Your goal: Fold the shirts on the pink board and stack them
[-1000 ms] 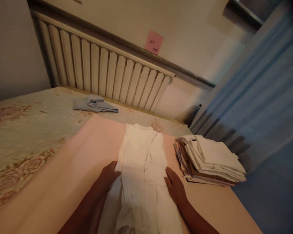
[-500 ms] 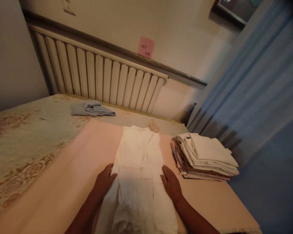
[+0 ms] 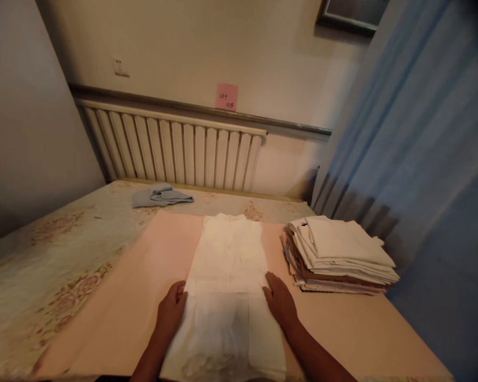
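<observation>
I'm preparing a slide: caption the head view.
Left hand and right hand at opposite edges of a long folded white cloth on a flat pink sheet.

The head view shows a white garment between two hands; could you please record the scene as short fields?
left hand: at the left edge of the white garment
right hand: at its right edge
underneath: pink surface
to the right: folded stack, white on top
back left: grey-blue cloth on the floral cover
wall: radiator, pink note above it

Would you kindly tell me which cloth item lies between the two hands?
The white garment, laid out on the pink cloth; the folded stack sits beyond the right hand, the grey item near the radiator.
</observation>
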Motion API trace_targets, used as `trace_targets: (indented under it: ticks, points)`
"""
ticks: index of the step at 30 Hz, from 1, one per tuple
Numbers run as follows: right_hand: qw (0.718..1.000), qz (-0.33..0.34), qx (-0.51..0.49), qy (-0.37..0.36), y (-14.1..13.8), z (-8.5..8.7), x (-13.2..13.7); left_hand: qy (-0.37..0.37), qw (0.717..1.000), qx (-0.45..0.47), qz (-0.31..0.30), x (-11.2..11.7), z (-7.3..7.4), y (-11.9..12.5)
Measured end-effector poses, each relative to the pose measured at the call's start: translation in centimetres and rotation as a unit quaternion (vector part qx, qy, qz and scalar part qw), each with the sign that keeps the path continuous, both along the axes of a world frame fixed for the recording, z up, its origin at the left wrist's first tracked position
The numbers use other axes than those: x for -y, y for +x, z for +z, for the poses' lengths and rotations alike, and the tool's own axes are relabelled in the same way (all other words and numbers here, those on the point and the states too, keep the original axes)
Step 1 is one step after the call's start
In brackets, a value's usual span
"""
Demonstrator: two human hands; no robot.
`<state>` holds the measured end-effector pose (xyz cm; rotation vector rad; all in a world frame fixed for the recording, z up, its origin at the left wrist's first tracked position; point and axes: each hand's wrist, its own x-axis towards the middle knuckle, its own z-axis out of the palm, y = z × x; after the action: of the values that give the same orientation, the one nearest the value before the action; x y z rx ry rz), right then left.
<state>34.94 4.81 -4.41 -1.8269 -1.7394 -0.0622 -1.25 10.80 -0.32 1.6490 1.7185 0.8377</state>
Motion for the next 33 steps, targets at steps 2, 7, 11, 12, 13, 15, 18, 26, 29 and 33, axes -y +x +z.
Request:
trace_targets:
  ticks: [2,7,11,12,13,15,18,26,29,33]
  points:
    - [1.0,-0.008,-0.021,0.008,0.1,-0.1,0.0,-0.005,1.0,0.004,0.007,0.1,-0.1,-0.2]
    - [0.996,-0.024,-0.083,0.017,0.5,-0.2,0.2,-0.009,0.999,0.017,0.026,1.2,-0.2,-0.6]
    - [0.993,-0.018,-0.113,0.02,0.5,-0.4,1.2,0.0,1.0,0.011,0.025,2.3,-0.3,-0.9]
    - [0.993,-0.011,-0.115,0.022,0.5,-0.5,1.7,0.0,1.0,0.007,0.02,2.6,-0.2,-0.9]
    - [0.993,-0.003,-0.116,0.025,0.5,-0.8,2.2,-0.001,1.0,0.002,0.014,2.9,-0.2,-1.0]
    - [0.993,0.012,-0.11,0.033,0.5,-1.3,3.7,-0.005,1.0,-0.009,0.002,3.5,-0.1,-1.1]
    - [0.995,0.031,-0.088,0.033,0.6,-2.0,6.1,-0.006,1.0,-0.02,-0.008,4.5,0.2,-1.2]
    - [0.994,0.105,-0.024,-0.019,1.2,-1.9,10.6,-0.017,1.0,-0.021,-0.012,6.6,-1.5,-2.1]
    - [0.992,0.125,-0.019,-0.02,1.4,-1.9,10.9,-0.023,1.0,-0.009,-0.014,7.0,-2.0,-2.4]
    - [0.99,0.136,-0.012,-0.019,1.6,-2.4,10.8,-0.01,1.0,0.011,-0.012,7.5,-1.9,-2.3]
